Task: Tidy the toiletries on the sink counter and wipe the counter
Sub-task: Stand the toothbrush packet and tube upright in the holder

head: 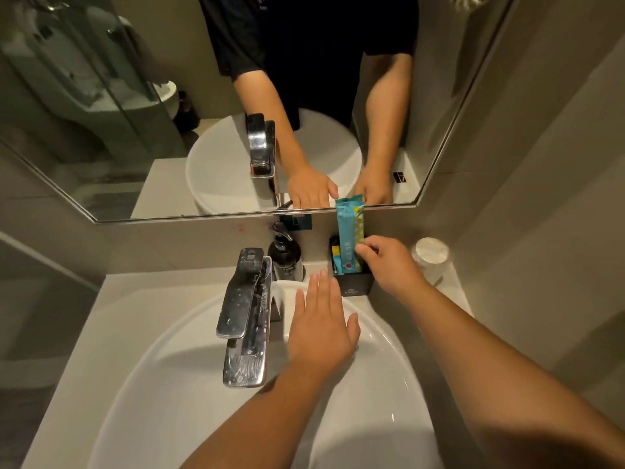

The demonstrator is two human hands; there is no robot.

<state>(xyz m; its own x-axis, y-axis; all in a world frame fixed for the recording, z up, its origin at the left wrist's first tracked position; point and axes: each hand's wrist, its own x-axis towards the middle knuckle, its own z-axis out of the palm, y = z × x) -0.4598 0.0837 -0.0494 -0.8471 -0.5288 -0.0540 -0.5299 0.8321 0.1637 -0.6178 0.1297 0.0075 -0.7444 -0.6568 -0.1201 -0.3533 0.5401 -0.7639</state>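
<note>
- Counter [101,319], pale stone, carries a white basin [176,384] that fills most of its middle and front, under a mirror [135,130] on the back wall.
- Tap [245,316], chrome and spotted with water marks, stands at the back rim of the basin and reaches out over the bowl.
- Soap bottle [285,257], dark with a pump top, stands at the back edge of the counter, just behind and right of the tap.
- Black box [355,280] sits on the counter near its back right corner, just beside the basin rim and right of the soap bottle.
- Blue packet [350,231] stands upright in the black box, its top rising past the lower edge of the mirror; smaller packets with yellow and blue show in the box to its left, too small to tell apart.
- Right hand [392,262] reaches over the box and pinches the right edge of the blue packet between thumb and fingertips.
- Left hand [323,319] hovers flat above the back of the basin, fingers straight and together, pointing toward the black box, holding nothing.
- Cup [431,257], clear with a white cover on top, stands in the back right corner of the counter, right of the black box and apart from it.
</note>
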